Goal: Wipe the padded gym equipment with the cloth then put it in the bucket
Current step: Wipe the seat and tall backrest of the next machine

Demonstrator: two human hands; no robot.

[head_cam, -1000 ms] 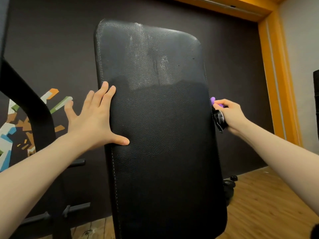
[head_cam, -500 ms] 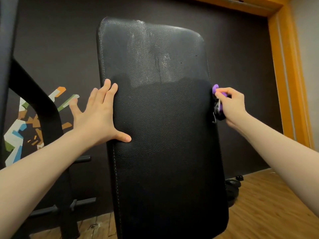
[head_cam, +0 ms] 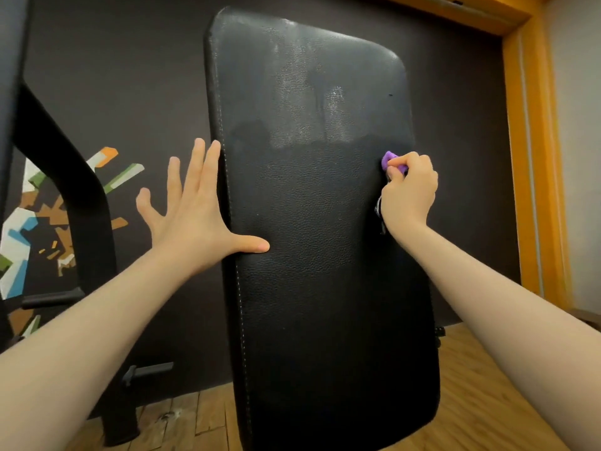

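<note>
Cloth (head_cam: 389, 160) pinched, right hand (head_cam: 408, 192); left hand (head_cam: 195, 216) splayed

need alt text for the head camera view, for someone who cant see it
A person's right hand presses a bunched purple cloth against the right edge of an upright black padded gym pad. The open left hand braces the pad's left edge, in front of a dark wall.

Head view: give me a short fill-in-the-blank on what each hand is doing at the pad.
1. The right hand grips a ___ cloth.
2. The left hand lies ___ with fingers spread on the pad.
3. The cloth touches the pad's ___ edge.
4. The floor is made of ___.

Missing: purple; open; right; wood
</note>
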